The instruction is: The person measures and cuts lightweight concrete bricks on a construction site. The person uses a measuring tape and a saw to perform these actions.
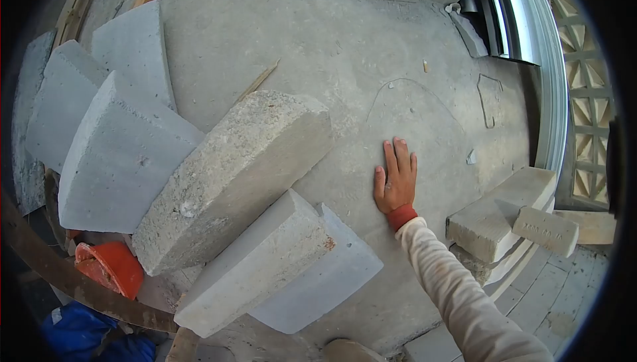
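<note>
- Evidently, little looks settled: the blocks lie loose and askew, and no joint or mortar shows between those at the left.
- The rough grey block (pixel 232 176), the bulkiest of these, slants across the left, tilted beside the smooth grey block (pixel 126 156); two flat slabs (pixel 133 50) lie farther off, overlapping it from view.
- Nearer, the long pale block (pixel 259 266) lies partly over the bluish slab (pixel 332 276), close alongside the rough one.
- At the near right, a few more blocks (pixel 501 213) form a small stack, with the small lettered brick (pixel 545 230) on or against it; which of the two, I cannot tell.
- The right hand (pixel 397 186) reaches to the floor (pixel 318 23) between these groups, palm down, its fingers slightly parted and pinching nothing. It seems to rest flat there, though contact is hard to confirm.
- The left hand is out of view, so its grip cannot be told.
- Just beyond the fingertips, a faint curved line (pixel 415 82) shows on the floor; no block sits inside it, and its purpose is unclear.
- As judged from this layout, the arranging of the blocks appears unfinished, but how much remains cannot be told.
</note>
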### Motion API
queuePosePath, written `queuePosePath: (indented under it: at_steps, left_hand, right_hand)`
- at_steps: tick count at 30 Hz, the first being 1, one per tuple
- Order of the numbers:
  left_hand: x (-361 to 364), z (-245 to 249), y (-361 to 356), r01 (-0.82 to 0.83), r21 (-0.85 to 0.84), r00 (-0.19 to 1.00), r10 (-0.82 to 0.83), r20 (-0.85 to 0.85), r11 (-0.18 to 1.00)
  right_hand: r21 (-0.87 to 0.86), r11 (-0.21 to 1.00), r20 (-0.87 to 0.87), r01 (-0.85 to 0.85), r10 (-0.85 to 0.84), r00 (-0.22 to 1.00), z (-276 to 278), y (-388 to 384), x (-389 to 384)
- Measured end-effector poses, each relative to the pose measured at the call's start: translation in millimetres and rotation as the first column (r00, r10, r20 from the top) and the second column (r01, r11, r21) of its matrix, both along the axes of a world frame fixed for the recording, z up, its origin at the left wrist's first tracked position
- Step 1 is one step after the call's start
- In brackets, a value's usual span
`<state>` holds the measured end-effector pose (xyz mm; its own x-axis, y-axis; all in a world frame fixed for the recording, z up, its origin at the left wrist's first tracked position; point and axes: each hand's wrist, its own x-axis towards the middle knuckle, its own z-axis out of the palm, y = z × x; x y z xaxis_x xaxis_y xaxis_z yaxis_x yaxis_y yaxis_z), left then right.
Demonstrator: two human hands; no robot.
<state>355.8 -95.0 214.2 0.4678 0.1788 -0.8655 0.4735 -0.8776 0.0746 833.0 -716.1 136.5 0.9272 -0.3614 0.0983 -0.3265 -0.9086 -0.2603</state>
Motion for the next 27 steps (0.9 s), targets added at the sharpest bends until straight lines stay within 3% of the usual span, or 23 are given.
queuePosePath:
  at_steps: [3,5,6,8,10,12,13,16,19,22,25,27]
  left_hand:
    - [77,57,-33,0.511,0.062,0.846,-0.489,-0.213,0.857]
    - [100,43,-13,0.211,-0.031,0.909,-0.208,-0.361,0.977]
    - [144,77,-47,0.113,0.011,0.992,-0.113,0.058,0.994]
    - [309,180,-164,-0.295,0.141,0.954,0.301,-0.017,0.945]
    - [333,211,-181,-0.117,-0.155,0.892,0.173,0.419,0.981]
    - [415,245,-237,0.240,-0.151,0.651,-0.044,0.758,0.959]
    - [448,252,-255,0.307,-0.089,0.623,-0.129,0.772,0.948]
    - [512,239,-278,0.464,0.066,0.547,-0.345,0.763,0.883]
    - [534,206,-285,0.556,0.083,0.575,-0.455,0.680,0.827]
    - [534,174,-280,0.505,-0.029,0.696,-0.387,0.605,0.863]
    - [529,166,-277,0.503,0.056,0.683,-0.436,0.586,0.863]
    - [534,164,-274,0.532,0.025,0.644,-0.424,0.637,0.846]
  right_hand:
    - [0.015,1.000,-0.038,-0.004,0.004,0.999,3,-1,-3]
    - [0.027,1.000,-0.049,0.005,-0.004,0.999,8,-2,-3]
    - [0.031,0.999,-0.063,0.010,-0.008,0.998,11,0,-4]
    - [0.029,1.000,-0.064,0.009,-0.007,0.998,14,0,-3]
    - [0.023,1.000,-0.045,0.007,-0.006,0.999,14,-3,-1]
    - [0.025,1.000,-0.037,0.007,-0.006,0.999,17,-5,2]
    - [0.032,0.999,-0.038,0.003,-0.001,0.999,17,-2,0]
    - [0.042,0.999,-0.040,0.002,0.000,0.999,17,0,-1]
    - [0.030,1.000,-0.054,0.006,-0.005,0.999,14,-1,1]
    - [0.037,0.999,-0.064,0.011,-0.008,0.998,15,-7,2]
    - [0.060,0.998,-0.076,0.021,-0.017,0.997,19,-7,4]
    - [0.081,0.996,-0.075,0.049,-0.043,0.996,23,-3,-1]
